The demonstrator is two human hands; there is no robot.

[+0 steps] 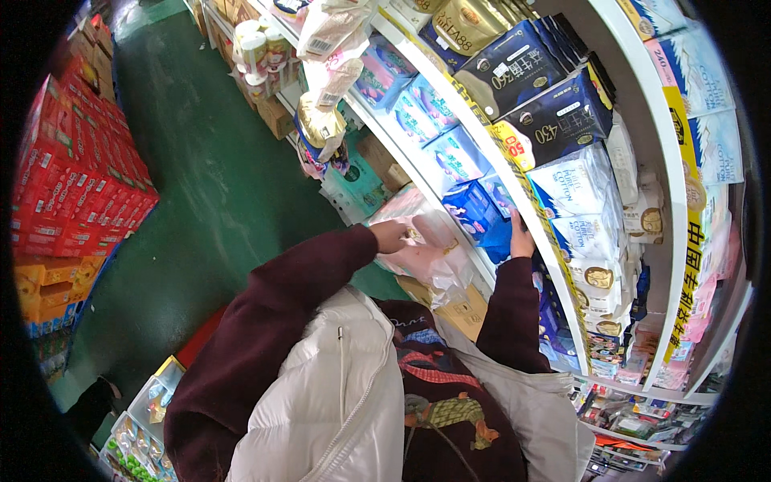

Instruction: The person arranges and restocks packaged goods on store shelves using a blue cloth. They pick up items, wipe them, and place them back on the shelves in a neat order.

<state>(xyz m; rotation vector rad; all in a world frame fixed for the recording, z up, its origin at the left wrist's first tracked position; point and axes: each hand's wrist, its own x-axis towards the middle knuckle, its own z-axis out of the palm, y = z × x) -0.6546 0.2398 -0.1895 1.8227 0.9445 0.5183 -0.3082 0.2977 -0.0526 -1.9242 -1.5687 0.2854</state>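
Observation:
My left hand [390,235] is at the near side of a large pink plastic-wrapped bundle [437,241] beside the lower shelf. Its fingers are blurred, so whether they grip the film cannot be told. Under the edge of the shelf above, my right hand [521,236] reaches in beside dark blue packs [471,209] that look like sanitary pads. Part of that hand's fingers is hidden, and I cannot see what they hold. Light blue packs [455,155] stand in a row farther along the same shelf.
Black pad packs [551,111] and white cotton packs [575,181] fill the shelf above, behind a white shelf edge [461,111]. Hanging packs [322,120] jut into the aisle. A cardboard box [464,310] sits low by the shelf. Red cartons [78,175] are stacked across the green floor [193,199].

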